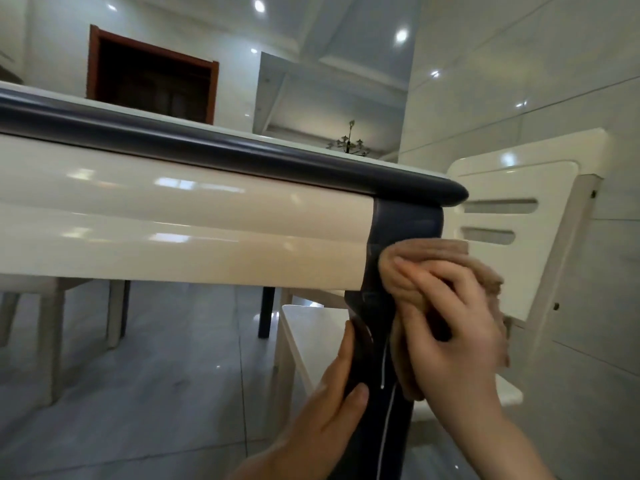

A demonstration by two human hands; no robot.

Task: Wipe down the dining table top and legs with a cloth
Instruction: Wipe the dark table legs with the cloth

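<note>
A bunched tan cloth (446,268), gripped in the right hand (450,327), presses on the dark blue table leg (401,230) just under the tabletop corner, while the left hand (325,403) clasps that leg lower down.

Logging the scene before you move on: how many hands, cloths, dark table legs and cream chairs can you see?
Hands: 2, left hand and right hand
Cloths: 1, tan cloth
Dark table legs: 2, near leg and far leg
Cream chairs: 2, right chair and left chair
Total: 7
</note>
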